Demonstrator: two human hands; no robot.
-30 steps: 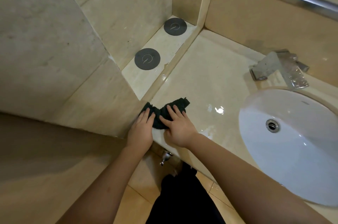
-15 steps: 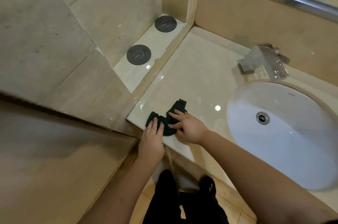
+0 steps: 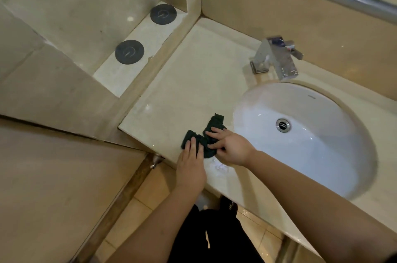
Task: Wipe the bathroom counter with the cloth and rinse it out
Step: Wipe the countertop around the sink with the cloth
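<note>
You are pressing a crumpled dark green cloth (image 3: 215, 123) onto the glossy beige stone counter (image 3: 193, 77), near its front edge and just left of the white oval sink basin (image 3: 326, 161). Your left hand (image 3: 191, 168) is lying on the cloth's left part with its fingers (image 3: 194, 144) straight and close together. Your right hand (image 3: 231, 149) is bearing down on the cloth's right part, fingers stretched out and slightly spread. A square chrome faucet (image 3: 277, 56) is standing behind the basin.
</note>
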